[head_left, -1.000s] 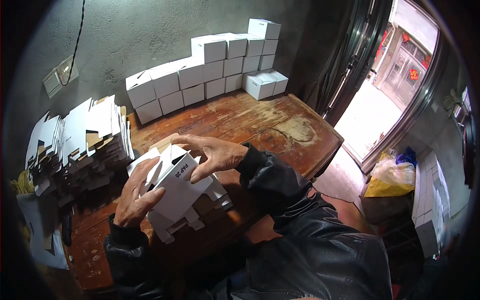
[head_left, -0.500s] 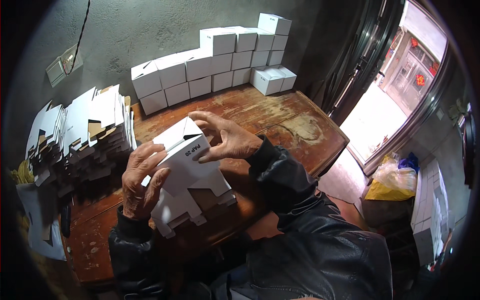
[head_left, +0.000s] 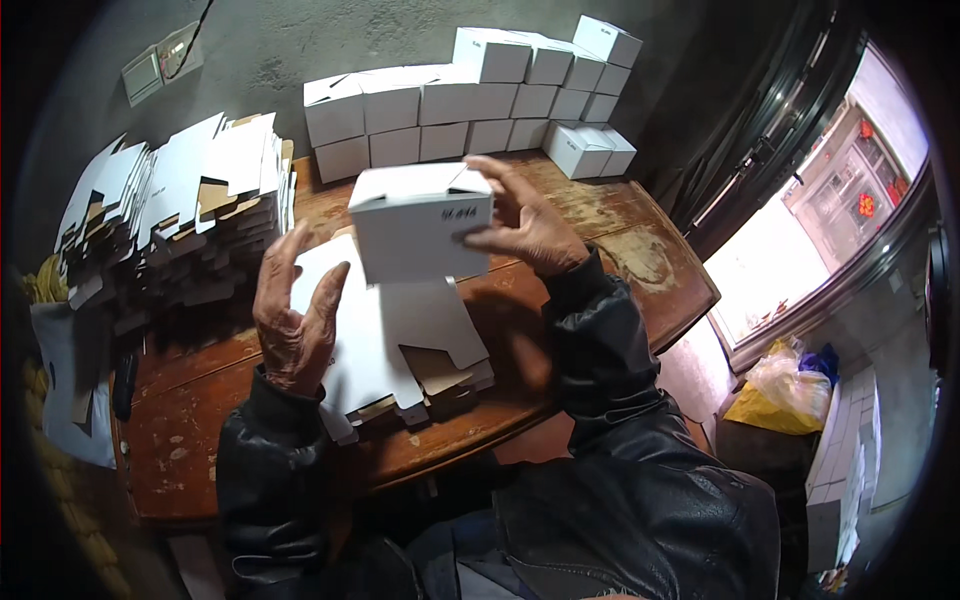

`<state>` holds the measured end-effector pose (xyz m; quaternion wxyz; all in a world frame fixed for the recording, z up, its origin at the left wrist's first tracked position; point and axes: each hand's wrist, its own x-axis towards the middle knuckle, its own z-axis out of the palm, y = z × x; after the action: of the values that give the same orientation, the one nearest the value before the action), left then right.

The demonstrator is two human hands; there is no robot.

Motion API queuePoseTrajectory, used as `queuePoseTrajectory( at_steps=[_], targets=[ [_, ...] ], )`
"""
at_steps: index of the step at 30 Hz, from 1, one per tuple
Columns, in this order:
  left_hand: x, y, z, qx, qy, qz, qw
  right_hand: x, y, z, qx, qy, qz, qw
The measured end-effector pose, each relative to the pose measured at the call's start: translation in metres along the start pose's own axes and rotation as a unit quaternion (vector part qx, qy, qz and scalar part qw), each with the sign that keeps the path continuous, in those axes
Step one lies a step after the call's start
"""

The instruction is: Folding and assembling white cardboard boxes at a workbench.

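A folded white cardboard box [head_left: 415,230] is held up above the table by my right hand [head_left: 530,220], whose thumb and fingers grip its right side. A dark slit shows at the edge of its lid. My left hand [head_left: 298,310] is off the box, to its left, with thumb and fingers spread and nothing between them. Beneath both hands lies a small stack of flat white box blanks [head_left: 430,320], with brown inner board showing through a cutout.
Finished white boxes [head_left: 445,100] stand stacked along the wall at the back of the wooden table [head_left: 650,270]. Piles of flat box blanks [head_left: 180,190] lie at the left. Plastic bags [head_left: 785,385] sit beyond the table's right side, near an open doorway.
My left hand has let go of the box and opened. My right hand has carried the box up and away to the right, uncovering more of the blanks. The whole view has shifted slightly.
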<state>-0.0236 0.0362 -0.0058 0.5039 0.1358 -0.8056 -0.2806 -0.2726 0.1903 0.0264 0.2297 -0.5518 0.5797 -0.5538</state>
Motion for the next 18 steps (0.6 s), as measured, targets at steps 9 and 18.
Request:
queuePoseTrajectory(
  at_steps=[9,18],
  targets=[
    [0.001,0.003,0.010,0.029,-0.030,0.070,0.997,0.113,0.000,-0.056,-0.208,0.334,-0.035,0.919],
    [-0.005,0.002,0.004,0.045,-0.042,0.075,0.995,0.200,0.026,-0.049,-0.358,0.415,-0.046,0.835]
  ],
)
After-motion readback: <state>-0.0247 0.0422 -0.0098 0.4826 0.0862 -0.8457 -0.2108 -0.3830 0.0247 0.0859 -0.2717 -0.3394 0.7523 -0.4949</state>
